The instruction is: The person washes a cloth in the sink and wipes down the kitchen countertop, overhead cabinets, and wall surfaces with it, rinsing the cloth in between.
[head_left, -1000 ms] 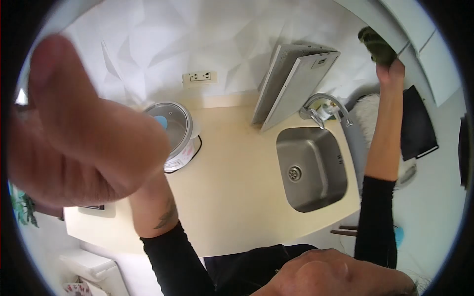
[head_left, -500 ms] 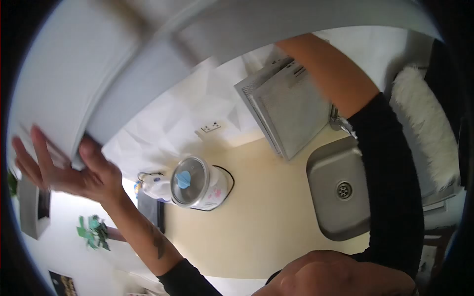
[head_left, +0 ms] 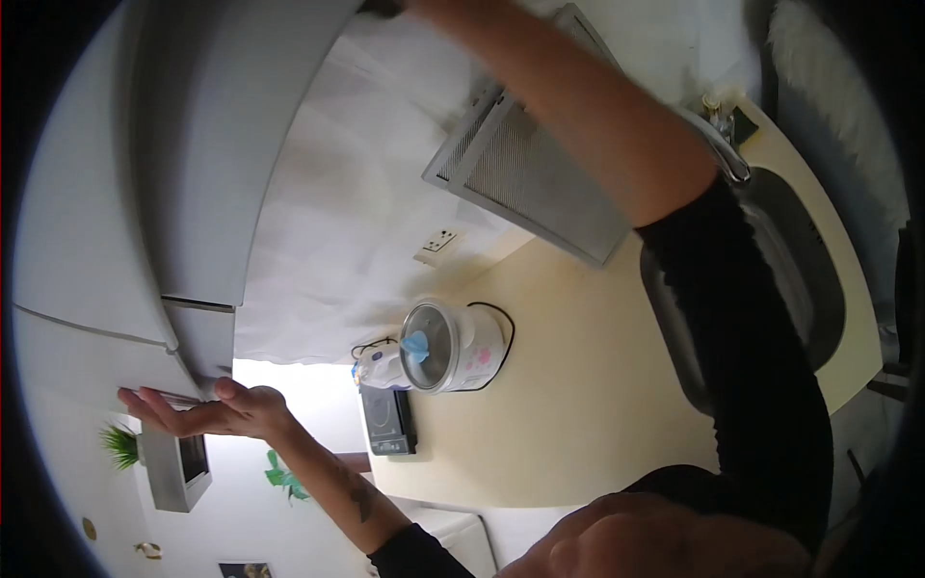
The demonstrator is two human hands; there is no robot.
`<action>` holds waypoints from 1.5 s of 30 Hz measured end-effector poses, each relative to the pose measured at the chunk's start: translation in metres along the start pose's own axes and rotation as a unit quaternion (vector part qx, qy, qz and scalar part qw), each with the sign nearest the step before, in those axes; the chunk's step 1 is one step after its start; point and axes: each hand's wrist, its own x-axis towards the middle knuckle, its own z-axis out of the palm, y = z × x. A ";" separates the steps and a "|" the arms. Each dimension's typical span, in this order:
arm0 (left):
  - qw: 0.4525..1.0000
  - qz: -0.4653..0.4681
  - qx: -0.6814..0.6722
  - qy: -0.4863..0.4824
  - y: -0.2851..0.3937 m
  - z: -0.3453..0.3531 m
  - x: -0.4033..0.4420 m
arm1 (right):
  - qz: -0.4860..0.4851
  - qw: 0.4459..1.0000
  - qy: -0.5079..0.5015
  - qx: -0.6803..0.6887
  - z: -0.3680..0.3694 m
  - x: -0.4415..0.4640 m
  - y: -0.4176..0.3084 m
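Note:
My left hand is raised at the left, its fingers stretched out and thumb up. It is at the lower edge of a pale grey overhead cabinet; whether it touches the cabinet I cannot tell. My right forearm crosses the upper view and runs out at the top edge, where the hand itself is outside the picture. A small dark thing shows beside the wrist end, too cut off to name. Behind that forearm, grey metal mesh panels lean against the white wall.
A white pot cooker with a glass lid and blue knob stands on the cream counter, near a black cooktop. At the right are a steel sink and faucet. A wall outlet is above the counter.
The view has swung, so the counter things lie farther right and the cabinets show more. My left hand is lower in the picture. My right forearm now reaches farther left at the top.

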 end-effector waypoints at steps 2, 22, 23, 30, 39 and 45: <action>1.000 -0.005 -0.015 -0.017 -0.001 -0.002 -0.001 | -0.069 0.989 0.114 0.066 0.058 -0.033 0.024; 0.993 -0.014 -0.009 -0.115 0.002 -0.014 0.001 | 0.033 0.994 -0.065 0.077 0.050 -0.099 0.007; 0.992 -0.012 -0.022 -0.123 -0.001 -0.014 0.001 | 0.153 0.952 -0.193 0.180 0.041 -0.093 0.008; 0.992 -0.008 -0.016 -0.129 0.000 -0.016 0.001 | 0.000 0.997 -0.025 0.069 0.067 -0.103 0.020; 0.992 -0.011 -0.045 -0.115 0.004 -0.015 0.000 | -0.056 0.952 -0.084 0.290 0.006 -0.175 -0.073; 0.990 -0.004 -0.052 -0.129 0.008 -0.016 0.002 | -0.027 0.992 -0.009 0.125 0.037 -0.111 -0.014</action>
